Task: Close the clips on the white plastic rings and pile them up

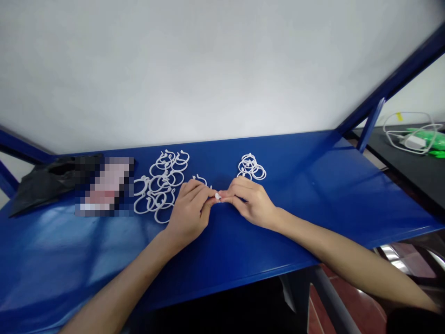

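Observation:
My left hand [190, 206] and my right hand [252, 202] meet above the middle of the blue table [243, 250]. Between their pinched fingertips shows a small part of a white plastic curtain ring [218, 196]; the rest of it is hidden by the fingers. Just behind my left hand another white ring [200, 178] is partly covered. To the left lies a loose pile of white rings [162, 181], several with gaps between their knobbed ends. Beyond my right hand sits a smaller cluster of white rings [251, 166], which look closed.
A black bag [52, 183] and a blurred-out flat object [107, 185] lie at the table's left. A white wall [222, 69] rises behind. Blue frame bars [371, 125] stand at the right, beside a dark surface holding a white cable [413, 141] and a green item [429, 139].

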`<state>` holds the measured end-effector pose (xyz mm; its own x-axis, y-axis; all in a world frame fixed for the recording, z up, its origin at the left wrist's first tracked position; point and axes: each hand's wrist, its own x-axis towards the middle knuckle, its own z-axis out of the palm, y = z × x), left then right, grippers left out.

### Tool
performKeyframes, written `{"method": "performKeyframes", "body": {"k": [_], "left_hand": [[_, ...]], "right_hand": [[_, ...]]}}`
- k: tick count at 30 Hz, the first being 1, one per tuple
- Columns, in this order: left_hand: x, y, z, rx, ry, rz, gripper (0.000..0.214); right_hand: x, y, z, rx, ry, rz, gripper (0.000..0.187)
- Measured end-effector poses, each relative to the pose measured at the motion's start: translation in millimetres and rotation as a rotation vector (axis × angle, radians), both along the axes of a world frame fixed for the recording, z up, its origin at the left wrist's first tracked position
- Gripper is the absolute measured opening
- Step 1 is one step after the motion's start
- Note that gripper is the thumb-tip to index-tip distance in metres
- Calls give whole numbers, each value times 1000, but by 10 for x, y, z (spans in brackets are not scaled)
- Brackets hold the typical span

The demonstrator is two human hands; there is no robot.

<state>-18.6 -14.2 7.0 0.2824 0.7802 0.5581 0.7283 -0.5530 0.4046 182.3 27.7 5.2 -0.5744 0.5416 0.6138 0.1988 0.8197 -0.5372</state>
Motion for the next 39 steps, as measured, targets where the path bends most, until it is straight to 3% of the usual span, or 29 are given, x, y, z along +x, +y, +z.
{"method": "performKeyframes", "body": {"k": [6,9,12,14,17,21,34,39], "left_hand": [[-7,34,10,25,112,13,13],[-76,86,-15,11,197,69,21],[-186,141,-48,-64,295,132,29],[-251,173,-69,-114,345,160,30],[-302,205,-105,-145,383,184,27],[-303,224,-155,-150,392,188,19],[-242,204,-118,-47,312,207,15],[-252,206,-105,21,300,250,16]], "right_hand": [[51,125,31,84,-106,-25,20],[174,324,53,77,-109,-206,19],[391,588,71,-33,-70,-492,16],[547,745,87,-180,-113,-588,15],[721,891,105,-393,-183,-594,15],[815,955,78,-477,-263,-592,15],[808,958,30,-441,-405,-695,28],[771,915,63,-270,-325,-802,23]]}}
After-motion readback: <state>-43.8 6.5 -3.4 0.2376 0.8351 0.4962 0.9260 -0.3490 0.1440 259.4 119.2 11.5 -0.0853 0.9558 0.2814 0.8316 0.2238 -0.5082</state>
